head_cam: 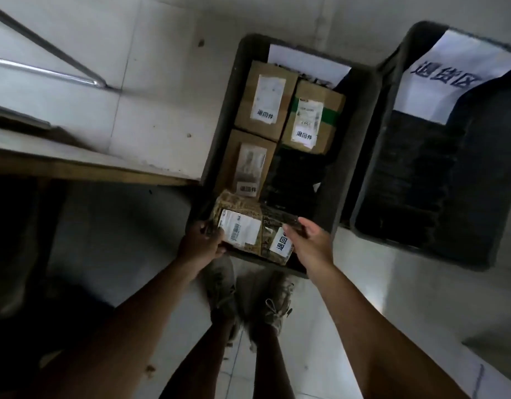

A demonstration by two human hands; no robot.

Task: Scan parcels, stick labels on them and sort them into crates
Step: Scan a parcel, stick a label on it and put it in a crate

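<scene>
A person standing over two dark crates on a tiled floor lowers a brown padded parcel point(250, 233) over the near end of the left crate point(219, 131). Both bare arms reach straight down and forward from the bottom of the frame. The left hand point(201, 240) grips the parcel's left edge, fingers curled under it and thumb on top beside the white shipping label point(239, 230). The right hand point(304, 236) holds the right edge, thumb lying near a small white sticker point(281, 243) with blue characters; its fingers are hidden behind the parcel, so how far they curl cannot be told.

Three cardboard boxes already lie in the left crate: one at the far left point(265, 100), one with a green band point(313, 118) just beside it, and a third point(248, 164) nearer the person, each bearing a similar sticker. A white sheet at the crate's far end is largely covered by the boxes.

The right crate point(478, 174) carries a paper sign point(447, 76) with blurred blue characters and is cut off by the frame edge. A desk point(75, 159) edge juts in at left, dark beneath. The person's shoes point(248, 298) show between the arms, blurred.
</scene>
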